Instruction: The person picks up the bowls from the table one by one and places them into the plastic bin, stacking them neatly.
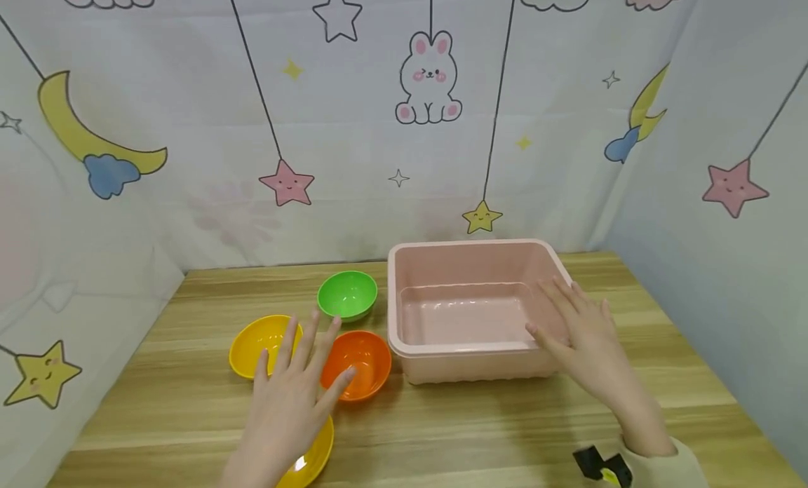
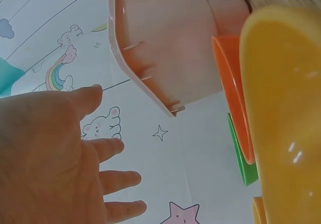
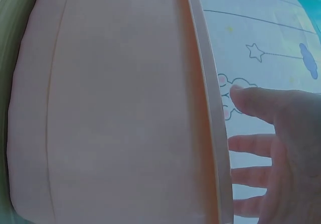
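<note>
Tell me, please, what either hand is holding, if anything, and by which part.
Nothing is held: the left hand has its fingers spread near the orange bowl, and the right hand has its fingers extended by the pink tub.

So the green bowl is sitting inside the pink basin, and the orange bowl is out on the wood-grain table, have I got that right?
Not quite: the green bowl is not inside the pink basin. The head view shows it outside, to the basin's left. The orange bowl is indeed out on the wood-grain table.
</note>
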`<state>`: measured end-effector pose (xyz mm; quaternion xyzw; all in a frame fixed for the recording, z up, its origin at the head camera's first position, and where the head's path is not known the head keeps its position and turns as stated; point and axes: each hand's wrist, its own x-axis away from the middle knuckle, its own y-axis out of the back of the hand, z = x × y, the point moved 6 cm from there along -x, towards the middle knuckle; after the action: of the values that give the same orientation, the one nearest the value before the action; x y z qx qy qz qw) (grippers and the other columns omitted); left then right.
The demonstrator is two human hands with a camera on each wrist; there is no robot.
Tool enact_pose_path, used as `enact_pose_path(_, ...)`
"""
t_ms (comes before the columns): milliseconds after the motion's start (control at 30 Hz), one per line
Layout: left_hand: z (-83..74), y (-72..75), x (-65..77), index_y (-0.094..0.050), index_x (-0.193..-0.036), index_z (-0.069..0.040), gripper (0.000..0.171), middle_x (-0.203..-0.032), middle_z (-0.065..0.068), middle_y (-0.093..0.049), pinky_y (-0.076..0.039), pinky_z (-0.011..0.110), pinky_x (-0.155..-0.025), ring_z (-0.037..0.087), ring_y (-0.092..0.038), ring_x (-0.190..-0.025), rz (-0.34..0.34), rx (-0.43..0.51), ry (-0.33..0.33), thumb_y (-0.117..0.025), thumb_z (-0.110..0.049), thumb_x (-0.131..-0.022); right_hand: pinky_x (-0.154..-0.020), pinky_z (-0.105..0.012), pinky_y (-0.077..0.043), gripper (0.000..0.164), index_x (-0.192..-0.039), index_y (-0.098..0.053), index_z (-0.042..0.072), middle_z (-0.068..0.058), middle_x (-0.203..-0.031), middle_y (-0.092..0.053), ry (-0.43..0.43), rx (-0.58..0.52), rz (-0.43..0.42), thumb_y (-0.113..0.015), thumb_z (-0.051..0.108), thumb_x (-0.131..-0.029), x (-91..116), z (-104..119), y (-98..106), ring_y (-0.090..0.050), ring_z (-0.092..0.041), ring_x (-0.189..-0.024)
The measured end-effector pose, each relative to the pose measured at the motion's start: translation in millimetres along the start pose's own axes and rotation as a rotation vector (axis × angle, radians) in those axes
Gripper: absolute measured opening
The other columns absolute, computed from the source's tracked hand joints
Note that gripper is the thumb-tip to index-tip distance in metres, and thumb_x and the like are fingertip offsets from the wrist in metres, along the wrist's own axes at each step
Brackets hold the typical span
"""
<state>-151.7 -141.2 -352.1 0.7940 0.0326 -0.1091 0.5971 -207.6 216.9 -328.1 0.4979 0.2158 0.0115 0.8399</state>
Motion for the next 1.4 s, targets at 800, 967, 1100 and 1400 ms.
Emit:
enact_pose_path(800,6.4,-13.1,19.5,-0.033,-0.15,-0.032,0.072,-0.158,0.003,-0.031,-0.028,0.069,-0.104,0.034,-0.024,-0.146,-0.027,-0.06,-0.095,-0.056,-0.061,-0.088,-0.102,-0.072,-0.026,0.05,-0.146,-0.041,0.013,-0.023,-0.15,-0.036,-0.036,-0.346,-0.077,-0.054,0.018,-0.098,0.7,-30.5,13.3,-0.03,-0.049,-0.137)
enact_pose_path(967,7.3,-17.7,23.1,-0.034,-0.149,-0.031,0.074,-0.158,0.001,-0.03,-0.032,0.068,-0.103,0.034,-0.027,-0.145,-0.037,-0.067,-0.112,-0.059,-0.06,-0.086,-0.115,-0.038,-0.033,0.049,-0.147,-0.04,0.016,-0.018,-0.152,-0.035,-0.066,-0.372,-0.072,-0.051,0.02,-0.1,3.2,-36.5,12.4,-0.031,-0.044,-0.137)
enact_pose_path(1100,7.5,-19.4,25.9,-0.036,-0.148,-0.029,0.074,-0.158,0.0,-0.031,-0.032,0.066,-0.104,0.034,-0.03,-0.144,-0.052,-0.06,-0.119,-0.061,-0.059,-0.085,-0.107,-0.012,-0.029,0.049,-0.147,-0.04,0.016,-0.016,-0.153,-0.033,-0.067,-0.351,-0.083,-0.052,0.02,-0.099,4.4,-39.7,11.5,-0.031,-0.043,-0.138)
enact_pose_path(1400,11.4,-24.8,31.6,-0.036,-0.148,-0.031,0.078,-0.155,0.001,-0.037,-0.035,0.067,-0.101,0.032,-0.036,-0.141,-0.044,-0.083,-0.108,-0.065,-0.059,-0.082,-0.105,-0.067,-0.03,0.053,-0.148,-0.037,0.013,-0.019,-0.156,-0.027,-0.108,-0.378,-0.084,-0.054,0.021,-0.098,3.8,-47.5,10.6,-0.022,-0.048,-0.141)
